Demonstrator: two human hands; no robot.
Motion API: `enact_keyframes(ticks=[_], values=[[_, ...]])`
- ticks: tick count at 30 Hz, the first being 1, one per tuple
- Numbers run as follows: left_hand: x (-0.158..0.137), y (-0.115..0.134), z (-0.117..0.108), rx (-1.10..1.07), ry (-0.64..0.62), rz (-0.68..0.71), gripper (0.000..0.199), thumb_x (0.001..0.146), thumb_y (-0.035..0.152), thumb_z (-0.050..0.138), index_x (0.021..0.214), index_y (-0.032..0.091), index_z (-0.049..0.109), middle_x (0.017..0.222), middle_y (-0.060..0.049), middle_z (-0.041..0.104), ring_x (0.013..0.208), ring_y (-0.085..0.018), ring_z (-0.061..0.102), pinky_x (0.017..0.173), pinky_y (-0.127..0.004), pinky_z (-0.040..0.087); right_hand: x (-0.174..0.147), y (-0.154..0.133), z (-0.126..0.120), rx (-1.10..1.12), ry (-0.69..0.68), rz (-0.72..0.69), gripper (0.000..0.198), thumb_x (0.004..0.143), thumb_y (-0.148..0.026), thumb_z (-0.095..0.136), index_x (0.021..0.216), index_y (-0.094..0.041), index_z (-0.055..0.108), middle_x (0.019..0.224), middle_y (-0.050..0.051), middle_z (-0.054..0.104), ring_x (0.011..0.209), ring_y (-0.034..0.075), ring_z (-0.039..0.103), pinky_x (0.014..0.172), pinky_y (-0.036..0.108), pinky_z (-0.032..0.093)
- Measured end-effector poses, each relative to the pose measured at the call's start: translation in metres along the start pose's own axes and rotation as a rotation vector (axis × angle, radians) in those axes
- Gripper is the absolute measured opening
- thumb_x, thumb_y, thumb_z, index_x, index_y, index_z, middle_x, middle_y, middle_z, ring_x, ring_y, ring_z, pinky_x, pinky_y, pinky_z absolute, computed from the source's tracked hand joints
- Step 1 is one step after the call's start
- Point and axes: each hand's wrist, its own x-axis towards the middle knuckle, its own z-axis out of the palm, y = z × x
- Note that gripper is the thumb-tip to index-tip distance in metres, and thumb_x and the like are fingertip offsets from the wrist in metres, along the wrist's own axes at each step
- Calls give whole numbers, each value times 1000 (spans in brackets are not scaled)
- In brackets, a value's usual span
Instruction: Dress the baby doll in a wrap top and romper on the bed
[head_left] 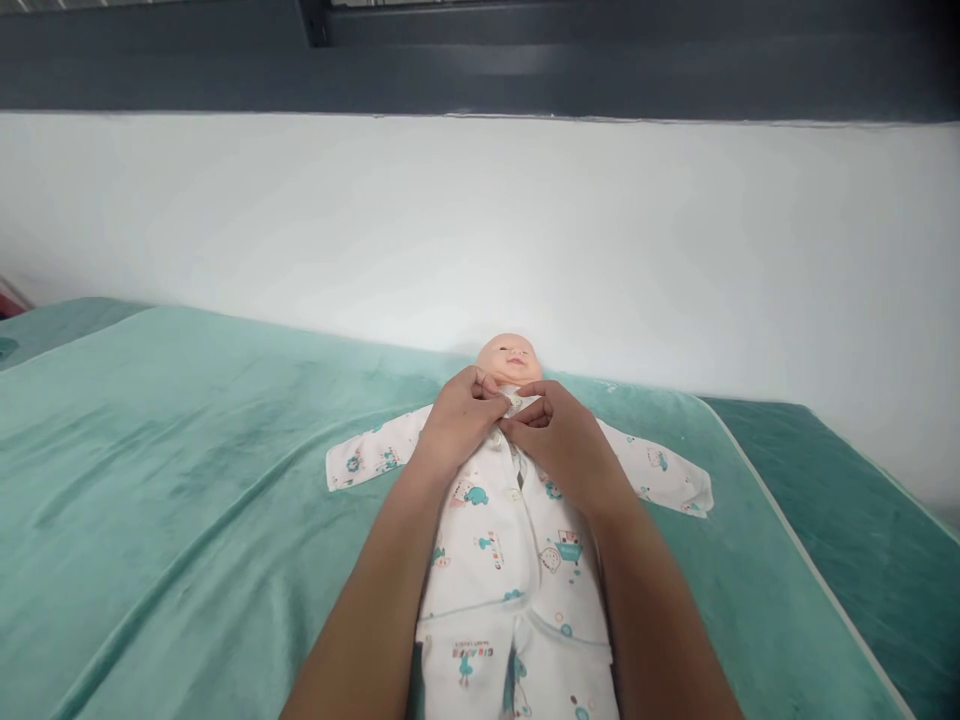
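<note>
A baby doll (510, 358) lies on its back, dressed in a white printed top (487, 550) with sleeves spread to both sides. White printed trousers (469, 685) cover its lower body. At the neck of the top, my left hand (466, 415) pinches the cloth near the collar. Close beside it, my right hand (559, 435) has its thumb and fingers closed on the opposite front edge. A button (516, 402) shows between the fingertips, and another button (513, 495) sits lower down the front. Below the hands the front edges lie slightly apart.
A light green blanket (225, 480) spreads under the doll, with a fold running along its left part. Darker green cloth (832, 510) shows at the right. Behind the doll's head rises a white wall (480, 220), topped by a dark grey ledge (525, 70).
</note>
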Motion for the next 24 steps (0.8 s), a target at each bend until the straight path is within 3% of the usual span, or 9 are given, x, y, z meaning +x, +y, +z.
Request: enact_keyframes(ticks=[3,9,13,17,21,24], values=[[-1,2,0,162,40,0,14,69,24,62,79,21,53,70,4,57,62,-11,52,57,-23,38,0,1,-1,-9,-3,1,38,77,-26,61,114,-25,54,86,-1,72,76,16,66,58,26,46],[-3,7,-3,275,45,60,9,73,27,61,77,19,60,74,1,63,67,-13,56,62,-26,41,-5,0,-6,-37,-18,7,36,78,-33,61,113,-27,54,95,0,68,78,16,63,58,27,46],[-6,10,-6,321,20,103,9,76,27,60,76,19,64,77,0,66,70,-14,58,66,-26,42,-16,-4,-13,-262,-3,-18,20,78,-37,56,93,-25,54,89,0,63,69,16,57,57,29,42],[-12,13,-8,366,-31,134,15,83,29,56,84,20,68,77,0,65,69,-14,58,64,-26,43,-30,-10,-18,-490,-35,-26,12,75,-32,52,75,-24,44,77,-1,56,61,15,46,51,28,32],[-12,8,-6,442,-36,349,31,90,21,47,109,25,71,102,-3,67,93,-17,62,83,-28,48,-35,-11,-17,-504,-41,-50,12,75,-29,52,73,-24,41,75,1,54,59,15,44,49,28,30],[-9,0,-4,514,-71,440,40,92,13,40,110,26,73,111,-5,64,107,-18,61,93,-29,47,-28,-6,-16,-388,-2,-72,18,82,-40,53,91,-25,55,89,4,61,69,18,54,54,28,37]])
